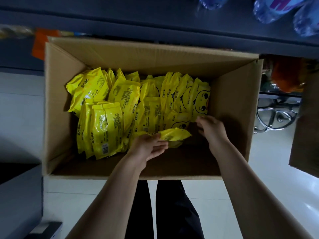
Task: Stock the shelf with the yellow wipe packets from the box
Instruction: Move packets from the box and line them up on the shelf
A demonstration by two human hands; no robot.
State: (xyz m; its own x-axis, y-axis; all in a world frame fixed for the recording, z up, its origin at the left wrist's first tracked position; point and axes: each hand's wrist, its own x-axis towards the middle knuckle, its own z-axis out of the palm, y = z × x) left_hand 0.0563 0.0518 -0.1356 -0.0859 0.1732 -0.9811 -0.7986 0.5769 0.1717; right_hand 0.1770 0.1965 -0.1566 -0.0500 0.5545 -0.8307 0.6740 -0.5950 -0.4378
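Note:
An open cardboard box [229, 104] stands on the floor below me, holding several yellow wipe packets [107, 128] with duck faces, upright and leaning. Both my arms reach into it. My left hand [150, 147] lies against one loose yellow packet [174, 135] near the box's front middle, fingers on its left end; a firm grip is not visible. My right hand [210, 128] hovers just right of that packet, fingers spread and curled, touching the lower edge of the standing packets. The dark shelf [155, 19] runs across the top of the view.
Plastic water bottles [276, 9] sit on the shelf at top right. A chrome stand [274, 118] and orange items [286, 75] are right of the box. A second cardboard piece [305, 131] hangs at the right edge. My dark trousers show below the box on a white tile floor.

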